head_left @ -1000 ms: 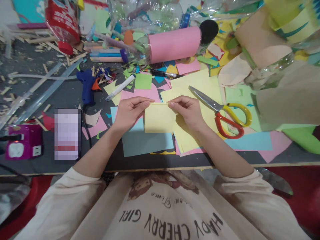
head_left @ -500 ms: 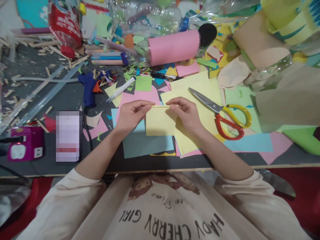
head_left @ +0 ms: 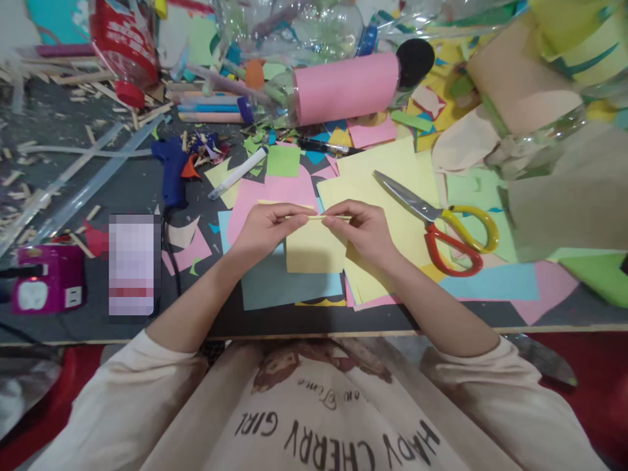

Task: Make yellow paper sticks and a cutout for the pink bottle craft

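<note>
A small pale-yellow paper sheet (head_left: 314, 252) lies over a blue sheet (head_left: 289, 284) near the table's front edge. My left hand (head_left: 265, 229) pinches the yellow sheet's folded top edge from the left. My right hand (head_left: 366, 229) pinches the same edge from the right. The fingertips of both hands almost meet above the fold. Larger yellow sheets (head_left: 387, 176) lie under my right hand.
Scissors (head_left: 436, 219) with red and yellow handles lie right of my right hand. A blue glue gun (head_left: 171, 167), a white marker (head_left: 238, 173), a pink-wrapped bottle (head_left: 346, 88), plastic bottles and paper scraps crowd the back. A purple socket box (head_left: 46, 288) sits at the left.
The fold at the yellow sheet's top edge has been rolled further down, and my fingertips have moved closer together along it.
</note>
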A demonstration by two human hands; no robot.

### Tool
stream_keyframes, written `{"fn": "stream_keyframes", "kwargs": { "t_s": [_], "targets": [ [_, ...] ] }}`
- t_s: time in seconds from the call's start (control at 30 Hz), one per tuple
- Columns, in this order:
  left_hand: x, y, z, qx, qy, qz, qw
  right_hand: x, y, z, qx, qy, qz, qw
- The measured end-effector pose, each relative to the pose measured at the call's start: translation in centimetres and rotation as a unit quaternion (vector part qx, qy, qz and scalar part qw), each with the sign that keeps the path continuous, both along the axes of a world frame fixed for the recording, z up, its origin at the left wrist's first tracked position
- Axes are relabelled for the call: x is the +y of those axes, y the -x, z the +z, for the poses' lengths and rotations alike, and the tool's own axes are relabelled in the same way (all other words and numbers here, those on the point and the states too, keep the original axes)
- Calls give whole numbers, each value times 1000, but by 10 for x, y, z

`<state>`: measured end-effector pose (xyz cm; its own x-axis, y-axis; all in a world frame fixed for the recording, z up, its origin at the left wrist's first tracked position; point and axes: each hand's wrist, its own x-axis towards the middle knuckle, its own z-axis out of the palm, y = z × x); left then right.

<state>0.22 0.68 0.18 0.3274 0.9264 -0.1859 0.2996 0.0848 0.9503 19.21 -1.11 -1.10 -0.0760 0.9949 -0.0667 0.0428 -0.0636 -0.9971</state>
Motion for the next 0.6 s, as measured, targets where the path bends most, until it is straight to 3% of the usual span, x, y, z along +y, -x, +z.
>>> {"fn": "stream_keyframes", "kwargs": {
  "t_s": [0.6],
  "targets": [
    [-3, 0, -3, -3, -14, 19, 1000, 1, -2, 1, 23, 14, 35, 999]
  ]
}}
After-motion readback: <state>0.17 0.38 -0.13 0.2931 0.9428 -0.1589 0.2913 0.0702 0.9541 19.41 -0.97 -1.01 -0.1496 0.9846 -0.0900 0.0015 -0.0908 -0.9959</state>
